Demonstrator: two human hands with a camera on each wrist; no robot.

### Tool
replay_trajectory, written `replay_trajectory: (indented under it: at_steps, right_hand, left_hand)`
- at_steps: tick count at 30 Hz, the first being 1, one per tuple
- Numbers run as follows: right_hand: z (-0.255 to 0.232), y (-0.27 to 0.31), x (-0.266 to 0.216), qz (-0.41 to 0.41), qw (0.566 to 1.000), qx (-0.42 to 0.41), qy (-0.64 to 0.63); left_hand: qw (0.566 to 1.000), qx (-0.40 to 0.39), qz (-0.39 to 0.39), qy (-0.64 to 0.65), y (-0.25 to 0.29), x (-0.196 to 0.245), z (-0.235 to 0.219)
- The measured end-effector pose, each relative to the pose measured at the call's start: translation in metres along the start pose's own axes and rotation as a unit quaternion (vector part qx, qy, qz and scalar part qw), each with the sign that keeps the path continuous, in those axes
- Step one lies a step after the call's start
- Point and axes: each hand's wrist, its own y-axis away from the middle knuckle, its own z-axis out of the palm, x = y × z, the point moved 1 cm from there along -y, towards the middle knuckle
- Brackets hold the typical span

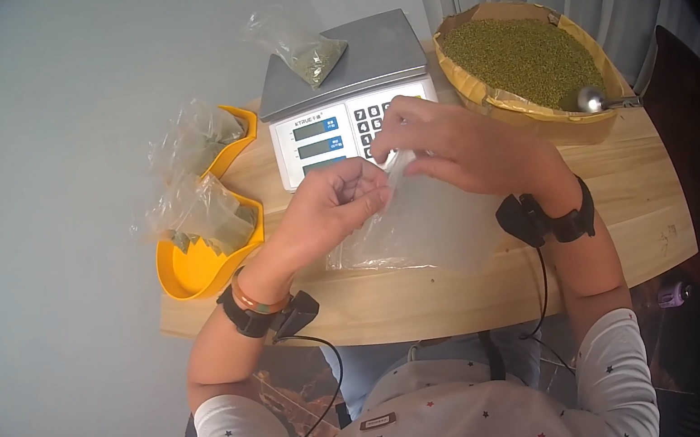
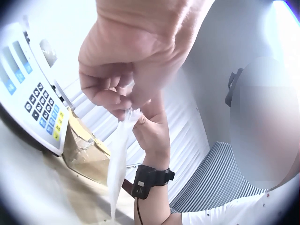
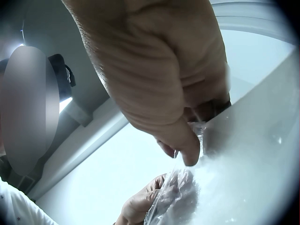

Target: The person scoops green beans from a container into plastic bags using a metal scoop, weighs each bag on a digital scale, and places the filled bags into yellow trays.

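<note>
Beside a pale wall [image 1: 57, 100], on a wooden counter [image 1: 392, 308]: box [image 1: 565, 131] of green granules [image 1: 516, 55], scale [image 1: 388, 52] with one part-filled bag [image 1: 312, 61] on top, yellow pans [image 1: 192, 275] with more portions [image 1: 220, 221] apparently bagged. Pinched between thumb and fingers of left hand [image 1: 321, 209] and right hand [image 1: 476, 148], near the scale: clear bag [image 1: 452, 225], seemingly unfilled.

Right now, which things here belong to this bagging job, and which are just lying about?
Likely part of the job:
held bag
scale
bag on it
box of green grains
metal scoop
yellow trays

Probably just lying about:
small purple object on the floor
</note>
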Motion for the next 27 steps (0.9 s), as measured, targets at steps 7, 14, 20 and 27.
replay_trajectory:
  at_steps: [7, 14, 20, 27]
  right_hand:
    - [-0.013, 0.005, -0.004, 0.031, 0.999, -0.009, 0.003]
    - [-0.037, 0.014, -0.001, 0.064, 0.997, -0.045, 0.026]
    - [-0.052, 0.020, 0.003, 0.081, 0.996, -0.034, 0.034]
    - [-0.075, 0.033, -0.003, 0.112, 0.992, 0.024, 0.047]
  left_hand:
    - [0.999, 0.021, 0.022, -0.023, -0.013, 0.005, 0.000]
    - [0.990, 0.087, 0.067, -0.089, -0.048, 0.009, -0.006]
    - [0.987, -0.043, 0.138, -0.077, -0.072, 0.028, 0.000]
    - [0.640, 0.560, 0.296, -0.435, -0.171, -0.031, -0.146]
